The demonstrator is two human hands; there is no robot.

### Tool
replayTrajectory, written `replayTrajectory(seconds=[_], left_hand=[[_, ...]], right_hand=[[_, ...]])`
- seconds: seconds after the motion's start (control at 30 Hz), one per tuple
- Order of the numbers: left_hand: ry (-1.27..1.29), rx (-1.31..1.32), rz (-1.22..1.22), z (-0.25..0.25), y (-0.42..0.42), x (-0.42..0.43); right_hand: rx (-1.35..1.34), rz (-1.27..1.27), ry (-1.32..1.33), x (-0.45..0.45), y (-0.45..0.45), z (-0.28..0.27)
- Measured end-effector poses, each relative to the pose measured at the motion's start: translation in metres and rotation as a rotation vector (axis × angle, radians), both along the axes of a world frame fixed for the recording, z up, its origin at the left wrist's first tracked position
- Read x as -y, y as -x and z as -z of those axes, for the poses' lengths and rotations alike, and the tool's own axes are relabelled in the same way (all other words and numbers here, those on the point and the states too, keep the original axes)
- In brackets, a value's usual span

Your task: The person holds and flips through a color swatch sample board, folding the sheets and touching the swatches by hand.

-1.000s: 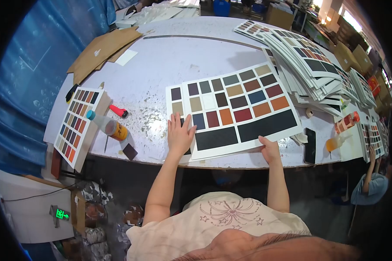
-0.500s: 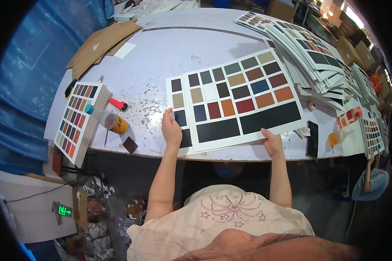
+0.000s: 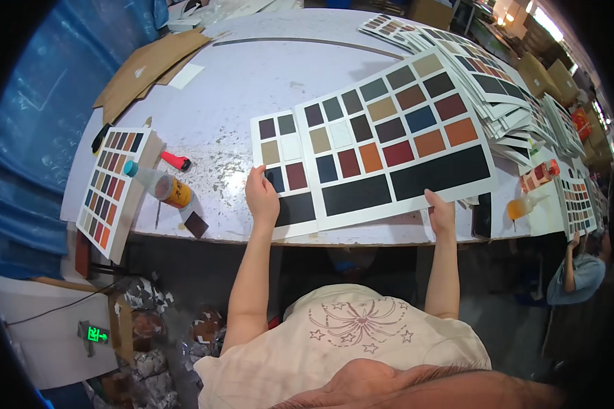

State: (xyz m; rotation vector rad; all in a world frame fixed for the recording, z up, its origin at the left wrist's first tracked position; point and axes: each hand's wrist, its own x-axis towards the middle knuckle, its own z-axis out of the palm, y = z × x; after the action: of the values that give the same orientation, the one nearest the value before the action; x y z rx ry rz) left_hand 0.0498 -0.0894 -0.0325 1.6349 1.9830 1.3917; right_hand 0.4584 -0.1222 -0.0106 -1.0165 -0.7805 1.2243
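Two white color sample cards lie overlapped between my hands, both bearing rows of colored squares with black blocks along the bottom. The upper color sample card (image 3: 402,133) is tilted, its right side raised. Thumb on top, my right hand (image 3: 441,217) is closed on its bottom edge. Under it, the lower color sample card (image 3: 295,211) shows only its left part. My left hand (image 3: 261,198) grips that card's left edge, thumb over the front. On each card one square in the second row is white.
A stack of color cards (image 3: 488,88) fills the table's right side, near a phone (image 3: 482,217) and a glue bottle (image 3: 523,206). Leftward are a card pile (image 3: 112,191), a blue-capped bottle (image 3: 172,191), a red-handled tool (image 3: 176,161) and a dark swatch (image 3: 196,224). Another person (image 3: 576,276) is at right.
The upper card has slid right and its right side has risen with my right hand, baring a second column of squares on the lower card. My left hand keeps its hold.
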Motion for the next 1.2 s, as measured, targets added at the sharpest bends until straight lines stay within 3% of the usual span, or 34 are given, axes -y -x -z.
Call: replayTrajectory(seconds=[0.23,0.4,0.5,1.07,1.2], left_hand=[[-0.165,-0.404,0.132,-0.016,-0.013,0.005],[0.072,-0.650,0.427,-0.034,-0.029,0.012],[0.076,-0.732,0.428,-0.033,-0.029,0.011],[0.183,-0.772,0.326,-0.032,-0.057,0.014],[0.177,-0.782,0.317,-0.029,-0.058,0.013]], right_hand=[[0.085,0.067,-0.007,-0.005,0.000,0.011],[0.008,0.052,0.074,0.001,0.004,0.010],[0.017,0.067,0.029,0.000,0.004,0.012],[0.082,0.127,-0.006,-0.003,0.009,-0.001],[0.110,0.029,0.020,-0.005,0.015,-0.008]])
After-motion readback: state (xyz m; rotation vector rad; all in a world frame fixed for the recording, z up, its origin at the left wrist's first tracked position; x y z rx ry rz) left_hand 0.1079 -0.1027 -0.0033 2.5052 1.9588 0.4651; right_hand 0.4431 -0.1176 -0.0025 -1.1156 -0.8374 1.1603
